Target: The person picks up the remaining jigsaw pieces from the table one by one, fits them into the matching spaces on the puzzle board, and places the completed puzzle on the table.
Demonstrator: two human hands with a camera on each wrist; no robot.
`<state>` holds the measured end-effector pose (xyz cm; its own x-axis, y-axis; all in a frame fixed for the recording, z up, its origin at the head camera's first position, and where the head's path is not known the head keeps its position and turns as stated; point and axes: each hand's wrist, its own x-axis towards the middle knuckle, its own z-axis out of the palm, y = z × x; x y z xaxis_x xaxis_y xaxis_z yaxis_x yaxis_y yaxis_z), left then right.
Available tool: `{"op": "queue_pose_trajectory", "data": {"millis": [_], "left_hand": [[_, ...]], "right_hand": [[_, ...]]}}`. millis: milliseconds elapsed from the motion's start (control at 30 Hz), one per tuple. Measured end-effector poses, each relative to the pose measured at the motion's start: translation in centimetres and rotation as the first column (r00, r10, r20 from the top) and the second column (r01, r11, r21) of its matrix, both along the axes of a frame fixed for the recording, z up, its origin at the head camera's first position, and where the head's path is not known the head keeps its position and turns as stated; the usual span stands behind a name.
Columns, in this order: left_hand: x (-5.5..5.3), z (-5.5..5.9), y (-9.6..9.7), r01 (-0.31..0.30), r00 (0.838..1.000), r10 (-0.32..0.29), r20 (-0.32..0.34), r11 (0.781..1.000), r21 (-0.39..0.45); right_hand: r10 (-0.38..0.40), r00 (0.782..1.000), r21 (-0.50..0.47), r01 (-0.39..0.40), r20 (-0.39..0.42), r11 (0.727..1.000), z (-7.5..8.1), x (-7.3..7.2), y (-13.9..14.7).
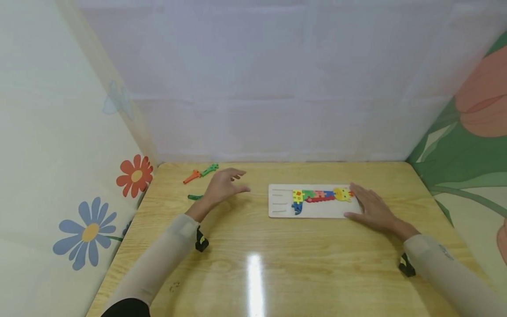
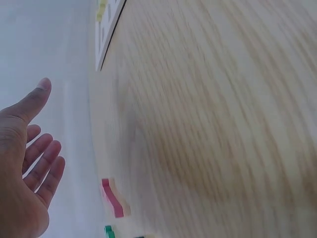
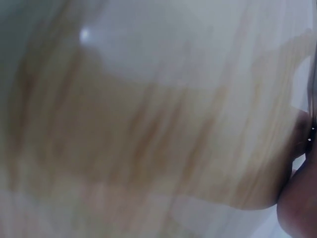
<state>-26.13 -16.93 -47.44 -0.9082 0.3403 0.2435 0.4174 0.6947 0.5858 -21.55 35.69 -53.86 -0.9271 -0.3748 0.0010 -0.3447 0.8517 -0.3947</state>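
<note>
My left hand (image 1: 222,187) hovers over the table, left of the puzzle board, thumb and fingers spread apart with nothing between them. In the left wrist view this hand (image 2: 27,158) also holds nothing. A white puzzle board (image 1: 280,200) lies flat, bearing a giraffe puzzle (image 1: 318,194) with a yellow head at the right and colourful interlocking body pieces. My right hand (image 1: 372,209) rests at the board's right end, fingers at the upper corner and thumb near the lower edge. The right wrist view is blurred and shows little of that hand.
An orange piece (image 1: 192,177) and a green piece (image 1: 210,169) lie at the table's back left. A dark green piece (image 1: 195,197) is partly hidden by my left hand. The left wrist view shows a pinkish-red piece (image 2: 113,198). A white wall (image 1: 277,132) stands behind.
</note>
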Motion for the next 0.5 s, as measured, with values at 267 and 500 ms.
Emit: {"op": "queue_pose_trajectory", "data": {"millis": [267,500], "left_hand": [[-0.5,-0.1,-2.5,-0.045,0.999,0.045,0.013,0.999,0.02],[-1.2,-0.5,-4.0,-0.1,0.995,0.1,-0.014,0.995,-0.016]], "right_hand": [[0.012,1.0,0.007,-0.012,-0.016,1.0,0.0,0.0,0.1],[0.026,0.998,0.023,-0.024,-0.051,0.999,0.0,-0.1,0.1]]}}
